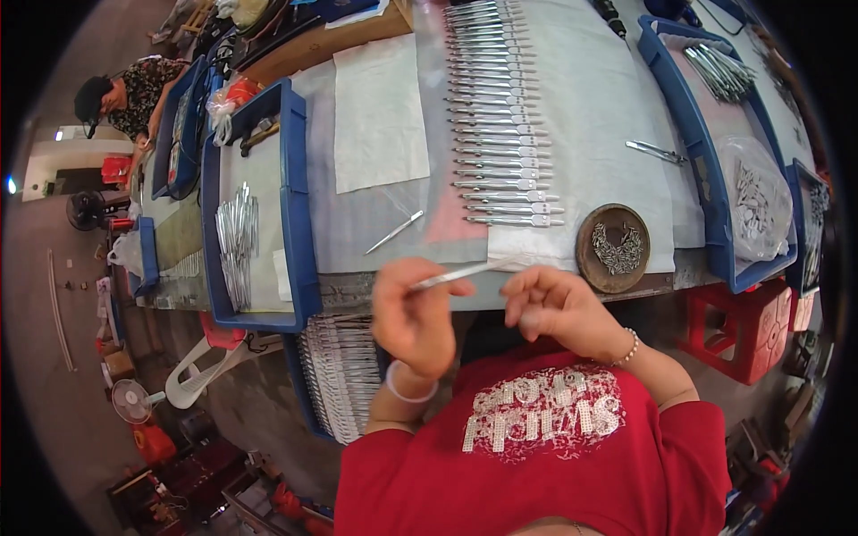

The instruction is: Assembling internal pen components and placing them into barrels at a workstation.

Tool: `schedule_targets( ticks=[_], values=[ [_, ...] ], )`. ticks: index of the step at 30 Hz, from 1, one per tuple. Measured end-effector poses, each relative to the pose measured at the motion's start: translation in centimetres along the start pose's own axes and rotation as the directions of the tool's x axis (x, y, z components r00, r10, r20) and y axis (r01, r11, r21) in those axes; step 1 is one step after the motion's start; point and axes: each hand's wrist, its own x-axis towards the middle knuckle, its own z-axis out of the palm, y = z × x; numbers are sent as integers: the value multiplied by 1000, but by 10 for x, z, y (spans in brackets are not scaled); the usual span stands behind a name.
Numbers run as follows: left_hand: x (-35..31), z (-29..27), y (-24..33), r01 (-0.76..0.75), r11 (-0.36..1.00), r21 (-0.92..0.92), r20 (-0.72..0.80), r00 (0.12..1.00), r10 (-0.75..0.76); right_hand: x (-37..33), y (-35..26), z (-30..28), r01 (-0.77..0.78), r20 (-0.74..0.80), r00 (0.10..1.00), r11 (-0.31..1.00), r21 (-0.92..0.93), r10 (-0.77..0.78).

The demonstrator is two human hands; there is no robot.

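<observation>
My left hand point(416, 313) is raised above the table's front edge, thumb and fingers closed on a slim silver metal piece point(460, 273) that slants to the right. Close beside its far end is my right hand point(559, 305), fingers curled against the thumb; whatever they pinch is too small to make out. Beyond the hands, slim pointed metal instruments point(505, 161) lie side by side in a long row. A round brown bowl point(617, 214) with tiny metal parts point(623, 257) stands right of my right hand. One loose pointed metal piece point(393, 232) lies beyond my left hand.
Left stands a blue tray point(300, 201) holding a bundle of metal pieces point(234, 250). Another blue tray point(706, 192), at right, holds more instruments point(719, 71) and a plastic bag of parts point(755, 201). Tweezers-like metal pieces point(657, 152) lie nearby. A person point(134, 98) works at far left.
</observation>
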Motion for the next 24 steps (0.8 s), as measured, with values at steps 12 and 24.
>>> schedule_targets(
  ticks=[12, 24],
  values=[
    [-46, 12, 3, 54, 988, 147, 458, 881, -116, -14, -12, -18, 199, -269, 949, 976, 92, -168],
    [-38, 21, 2, 896, 443, 17, 630, 335, -701, -16, -14, -19, -3, -296, 954, 987, -158, -45]
  ],
)
